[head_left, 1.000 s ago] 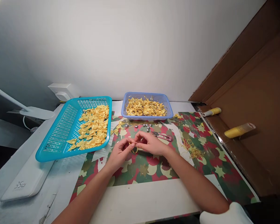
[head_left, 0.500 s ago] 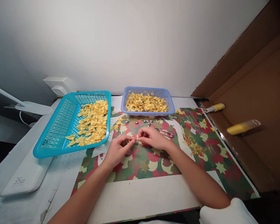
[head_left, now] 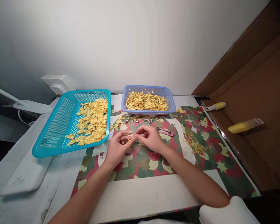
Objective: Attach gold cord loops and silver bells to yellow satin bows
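Observation:
Over the patterned sheet (head_left: 144, 165), the fingertips of both hands meet. My left hand (head_left: 117, 147) is pinched on a small yellow piece with thin gold cord, mostly hidden by the fingers. My right hand (head_left: 151, 139) pinches at the same spot, and a thin loop of cord shows beneath the fingertips. Beyond the hands lie several small silver bells (head_left: 137, 121) and a bundle of gold cords (head_left: 142, 117). A pink cutter (head_left: 166, 133) rests just right of my right hand.
A teal basket (head_left: 48, 151) of yellow bows stands at the left, a blue basket (head_left: 148, 113) of corded bows at the back. Gold cord scraps (head_left: 195, 144) lie at the right. A cardboard wall (head_left: 254, 102) with two yellow tubes borders the right side.
My right hand has moved slightly left and its fingers are more arched against my left fingertips. The cord loop under the fingers shows more.

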A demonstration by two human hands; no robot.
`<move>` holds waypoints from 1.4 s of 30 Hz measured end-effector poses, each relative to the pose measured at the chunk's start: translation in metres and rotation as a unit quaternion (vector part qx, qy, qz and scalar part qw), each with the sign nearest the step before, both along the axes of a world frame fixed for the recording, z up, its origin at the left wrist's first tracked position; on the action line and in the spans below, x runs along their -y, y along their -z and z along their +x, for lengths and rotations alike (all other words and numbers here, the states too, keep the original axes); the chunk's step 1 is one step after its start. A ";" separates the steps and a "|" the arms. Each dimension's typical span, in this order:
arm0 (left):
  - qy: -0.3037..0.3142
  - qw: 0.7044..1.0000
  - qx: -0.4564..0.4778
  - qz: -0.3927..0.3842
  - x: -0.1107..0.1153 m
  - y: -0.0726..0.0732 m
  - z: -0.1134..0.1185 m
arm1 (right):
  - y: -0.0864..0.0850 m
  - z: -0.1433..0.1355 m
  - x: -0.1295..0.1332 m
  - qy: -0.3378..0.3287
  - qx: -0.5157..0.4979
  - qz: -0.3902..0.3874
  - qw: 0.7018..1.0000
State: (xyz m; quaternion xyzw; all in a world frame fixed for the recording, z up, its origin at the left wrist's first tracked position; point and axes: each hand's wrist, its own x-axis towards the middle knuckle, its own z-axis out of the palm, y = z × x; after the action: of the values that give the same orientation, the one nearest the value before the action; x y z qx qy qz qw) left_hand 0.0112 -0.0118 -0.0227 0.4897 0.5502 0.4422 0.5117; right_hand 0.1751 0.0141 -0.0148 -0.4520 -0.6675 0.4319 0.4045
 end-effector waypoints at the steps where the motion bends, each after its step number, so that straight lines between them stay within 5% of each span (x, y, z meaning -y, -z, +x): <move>1: -0.001 1.000 -0.002 0.005 0.000 0.000 0.000 | 0.000 0.000 0.000 0.003 -0.003 0.000 1.000; 6: 0.007 0.999 -0.032 0.021 -0.001 0.002 -0.001 | -0.005 -0.002 0.001 -0.012 -0.059 -0.067 0.996; 11: 0.064 0.998 -0.026 0.015 0.000 -0.001 -0.005 | -0.020 0.009 -0.005 -0.111 -0.123 -0.218 0.962; 14: 0.094 0.992 -0.083 0.029 0.001 -0.006 -0.009 | -0.032 0.025 -0.011 -0.200 -0.082 -0.263 0.940; 19: 0.152 0.957 -0.223 0.112 0.002 -0.016 -0.014 | -0.059 0.048 -0.011 -0.238 0.114 -0.181 0.947; 24: 0.215 0.936 -0.253 0.118 0.002 -0.019 -0.012 | -0.069 0.050 -0.004 -0.229 0.245 -0.112 0.935; 28: 0.196 0.940 -0.264 0.094 0.002 -0.016 -0.014 | -0.064 0.051 -0.006 -0.154 0.337 -0.051 0.927; 31: 0.175 0.949 -0.256 0.056 0.001 -0.016 -0.015 | -0.058 0.060 -0.013 -0.046 0.474 -0.053 0.878; 34: 0.164 0.960 -0.226 0.015 0.001 -0.017 -0.014 | -0.052 0.069 -0.020 -0.018 0.549 -0.099 0.830; 42: 0.113 0.985 -0.125 -0.025 0.000 -0.021 -0.016 | -0.051 0.066 -0.017 -0.060 0.478 -0.096 0.871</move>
State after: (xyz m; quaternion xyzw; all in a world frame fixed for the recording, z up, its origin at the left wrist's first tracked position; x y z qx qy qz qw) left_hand -0.0043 -0.0116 -0.0017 0.5873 0.5614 0.3029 0.4981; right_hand 0.2416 0.0307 0.0367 -0.5987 -0.7604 0.2490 -0.0361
